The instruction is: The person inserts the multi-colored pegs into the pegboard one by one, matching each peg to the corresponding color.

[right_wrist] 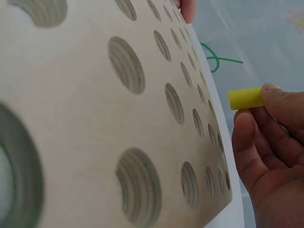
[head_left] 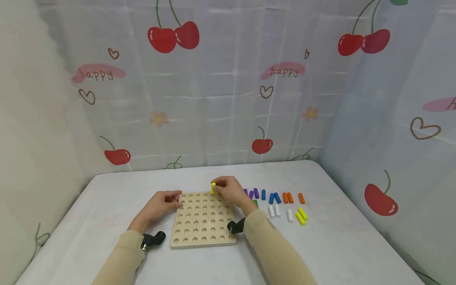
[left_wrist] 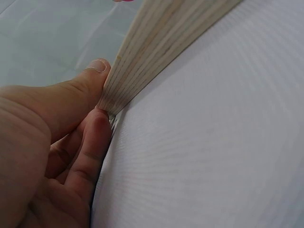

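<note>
A square wooden pegboard (head_left: 196,226) with rows of round holes lies on the white table. My left hand (head_left: 162,206) holds its far left corner. In the left wrist view, the thumb (left_wrist: 78,92) lies on the board's top face and the fingers are at its layered edge (left_wrist: 147,45). Over the far edge of the board, my right hand (head_left: 229,190) pinches a yellow peg (head_left: 213,188). The right wrist view shows this yellow peg (right_wrist: 244,98) between thumb and fingers, apart from the holes. No pegs are seen in the visible holes; the right hand and forearm hide part of the board.
Right of the board lie loose purple (head_left: 256,193), blue (head_left: 263,194), orange (head_left: 301,198), white (head_left: 290,215) and yellow pegs (head_left: 301,219). A green peg (head_left: 255,203) is partly hidden by the right wrist. A printed curtain (head_left: 213,130) hangs behind the table.
</note>
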Tool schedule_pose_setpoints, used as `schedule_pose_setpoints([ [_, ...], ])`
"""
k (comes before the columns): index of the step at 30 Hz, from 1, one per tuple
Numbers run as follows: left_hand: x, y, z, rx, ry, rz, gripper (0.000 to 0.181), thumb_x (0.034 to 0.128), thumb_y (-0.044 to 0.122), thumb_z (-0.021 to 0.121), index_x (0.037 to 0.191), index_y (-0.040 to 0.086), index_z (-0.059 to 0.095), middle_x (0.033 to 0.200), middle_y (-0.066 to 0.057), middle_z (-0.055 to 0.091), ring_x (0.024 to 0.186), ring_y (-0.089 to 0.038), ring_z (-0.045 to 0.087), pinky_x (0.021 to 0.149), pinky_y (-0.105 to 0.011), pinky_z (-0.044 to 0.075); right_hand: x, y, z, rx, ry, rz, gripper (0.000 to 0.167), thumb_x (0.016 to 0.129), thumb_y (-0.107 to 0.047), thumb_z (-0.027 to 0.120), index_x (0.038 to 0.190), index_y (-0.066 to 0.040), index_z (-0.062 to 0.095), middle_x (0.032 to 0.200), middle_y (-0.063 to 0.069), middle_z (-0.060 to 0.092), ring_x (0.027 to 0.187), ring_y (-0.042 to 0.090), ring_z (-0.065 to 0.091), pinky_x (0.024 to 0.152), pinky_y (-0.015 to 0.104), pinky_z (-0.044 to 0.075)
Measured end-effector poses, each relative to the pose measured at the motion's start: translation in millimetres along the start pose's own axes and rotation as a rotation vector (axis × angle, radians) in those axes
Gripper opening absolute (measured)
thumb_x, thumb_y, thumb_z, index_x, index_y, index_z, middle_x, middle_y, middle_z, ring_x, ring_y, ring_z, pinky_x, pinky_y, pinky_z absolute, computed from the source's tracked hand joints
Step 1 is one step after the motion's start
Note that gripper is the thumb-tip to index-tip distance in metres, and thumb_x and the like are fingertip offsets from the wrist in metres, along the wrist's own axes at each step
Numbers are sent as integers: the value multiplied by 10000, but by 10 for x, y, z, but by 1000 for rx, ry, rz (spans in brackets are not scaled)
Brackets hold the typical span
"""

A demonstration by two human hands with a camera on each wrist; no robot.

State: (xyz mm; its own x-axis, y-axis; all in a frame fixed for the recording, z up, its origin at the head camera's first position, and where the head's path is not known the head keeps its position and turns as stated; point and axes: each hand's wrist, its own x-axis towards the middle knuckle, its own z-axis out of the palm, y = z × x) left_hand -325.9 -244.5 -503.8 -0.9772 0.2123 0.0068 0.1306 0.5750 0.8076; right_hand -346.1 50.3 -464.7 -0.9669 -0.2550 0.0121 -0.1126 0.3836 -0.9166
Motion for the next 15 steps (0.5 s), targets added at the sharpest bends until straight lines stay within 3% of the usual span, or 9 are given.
schedule_pose_setpoints([
  [11,22,-12,5,13,-8,-9,560,912,263,806,1398,44,636,1013,-20,702,917,-149,593,786,-243,483,39,70,82,-92,13,21,207,1020,-138,650,1204,-107,742,1057,46,727,852,158,646,796,311,561],
  [15,9,-13,0,15,-6,-8,552,914,252,803,1395,39,637,1007,-20,700,915,-151,593,791,-246,483,43,94,97,-157,12,0,203,1012,-149,665,1195,-119,750,1086,32,728,926,162,634,872,349,556],
])
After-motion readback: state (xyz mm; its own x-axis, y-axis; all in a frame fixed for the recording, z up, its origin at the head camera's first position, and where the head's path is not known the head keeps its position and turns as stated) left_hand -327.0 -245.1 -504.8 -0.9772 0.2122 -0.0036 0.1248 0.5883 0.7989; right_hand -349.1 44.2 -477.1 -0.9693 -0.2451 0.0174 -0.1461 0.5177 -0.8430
